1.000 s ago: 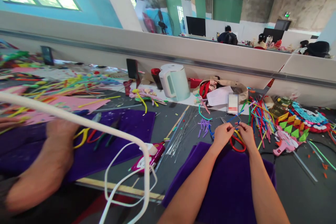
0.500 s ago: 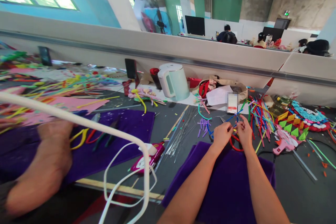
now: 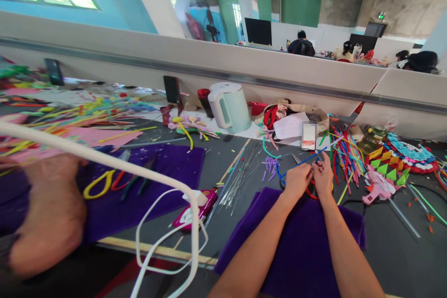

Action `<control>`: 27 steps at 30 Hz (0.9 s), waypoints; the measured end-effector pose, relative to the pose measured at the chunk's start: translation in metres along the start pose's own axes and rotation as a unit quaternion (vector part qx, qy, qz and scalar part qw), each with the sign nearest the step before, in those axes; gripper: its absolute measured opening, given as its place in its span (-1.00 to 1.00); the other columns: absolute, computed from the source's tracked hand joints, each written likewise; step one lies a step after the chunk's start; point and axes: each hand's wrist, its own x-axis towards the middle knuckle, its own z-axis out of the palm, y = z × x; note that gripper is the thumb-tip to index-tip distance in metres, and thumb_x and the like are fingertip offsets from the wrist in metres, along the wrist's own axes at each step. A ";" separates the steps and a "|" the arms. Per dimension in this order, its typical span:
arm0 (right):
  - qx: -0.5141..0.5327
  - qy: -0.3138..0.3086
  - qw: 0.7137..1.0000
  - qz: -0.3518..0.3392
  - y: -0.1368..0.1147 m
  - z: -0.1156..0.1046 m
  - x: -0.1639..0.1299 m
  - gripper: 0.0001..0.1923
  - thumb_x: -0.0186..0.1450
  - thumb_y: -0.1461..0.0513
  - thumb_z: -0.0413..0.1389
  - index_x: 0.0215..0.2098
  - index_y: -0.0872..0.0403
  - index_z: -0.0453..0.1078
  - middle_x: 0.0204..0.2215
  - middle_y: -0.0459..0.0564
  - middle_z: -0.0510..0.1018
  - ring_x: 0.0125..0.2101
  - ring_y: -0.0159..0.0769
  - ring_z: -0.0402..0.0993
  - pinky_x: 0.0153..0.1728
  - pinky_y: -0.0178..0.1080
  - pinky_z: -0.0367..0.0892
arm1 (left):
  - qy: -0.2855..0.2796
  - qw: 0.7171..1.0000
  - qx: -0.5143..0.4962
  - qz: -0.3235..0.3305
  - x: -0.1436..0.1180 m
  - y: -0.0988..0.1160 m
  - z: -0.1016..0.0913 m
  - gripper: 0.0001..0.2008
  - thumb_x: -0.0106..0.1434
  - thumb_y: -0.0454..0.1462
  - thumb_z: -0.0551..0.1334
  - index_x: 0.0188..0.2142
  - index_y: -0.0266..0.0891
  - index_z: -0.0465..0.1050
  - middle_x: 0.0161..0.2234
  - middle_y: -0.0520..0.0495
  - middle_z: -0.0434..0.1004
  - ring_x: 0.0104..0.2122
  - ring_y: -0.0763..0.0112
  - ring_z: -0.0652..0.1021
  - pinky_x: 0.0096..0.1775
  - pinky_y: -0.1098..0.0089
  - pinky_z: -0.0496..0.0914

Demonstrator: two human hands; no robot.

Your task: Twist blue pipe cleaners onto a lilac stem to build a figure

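My left hand [image 3: 296, 180] and my right hand [image 3: 324, 178] meet at the far edge of a purple felt cloth [image 3: 300, 247]. Both pinch a blue pipe cleaner [image 3: 296, 166] that runs out to the left and up between the fingers. A red-handled pair of scissors [image 3: 309, 191] lies just under my hands, mostly hidden by them. A bundle of coloured pipe cleaners [image 3: 344, 151] lies close to the right of my right hand.
A mint kettle [image 3: 228, 108], a pink glue gun [image 3: 377, 187], thin metal wires [image 3: 240, 174] and a second glue gun with white cable [image 3: 193, 209] lie around. A co-worker's forearm [image 3: 49, 214] rests on another purple cloth [image 3: 139, 186] at left.
My hands have drawn closer together and shifted slightly away from me, twisting the blue pipe cleaner. The co-worker's arm at left has slid lower and leftward.
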 end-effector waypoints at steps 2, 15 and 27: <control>0.011 -0.008 1.000 -0.003 -0.005 0.000 -0.002 -0.41 0.21 0.19 0.03 0.21 0.02 0.08 -0.30 -0.01 0.51 -0.36 -0.33 0.50 -0.31 -0.27 0.41 | 0.004 1.000 -0.014 -0.014 0.000 0.000 0.000 -0.82 0.27 -0.23 0.10 -0.43 -0.21 0.38 -0.43 -0.02 0.46 -0.42 0.41 0.46 -0.40 0.42 0.19; -0.044 0.007 0.997 -0.059 -0.007 0.000 -0.002 -0.78 0.24 0.22 -0.02 -0.22 0.05 0.42 -0.30 0.01 0.47 -0.30 -0.28 0.40 -0.23 -0.22 0.33 | 0.002 0.996 -0.061 -0.064 0.001 0.003 -0.006 -0.76 0.28 -0.18 0.05 -0.43 -0.20 0.38 -0.44 -0.03 0.47 -0.42 0.41 0.45 -0.40 0.44 0.17; -0.145 0.012 0.974 -0.174 -0.019 -0.004 -0.007 -0.74 0.29 0.26 -0.03 -0.25 -0.01 0.51 -0.34 0.02 0.51 -0.24 -0.22 0.34 -0.16 -0.17 0.25 | -0.009 0.997 -0.078 -0.015 -0.001 0.000 0.001 -0.82 0.25 -0.23 0.07 -0.39 -0.21 0.40 -0.37 -0.09 0.51 -0.36 0.34 0.48 -0.34 0.42 0.23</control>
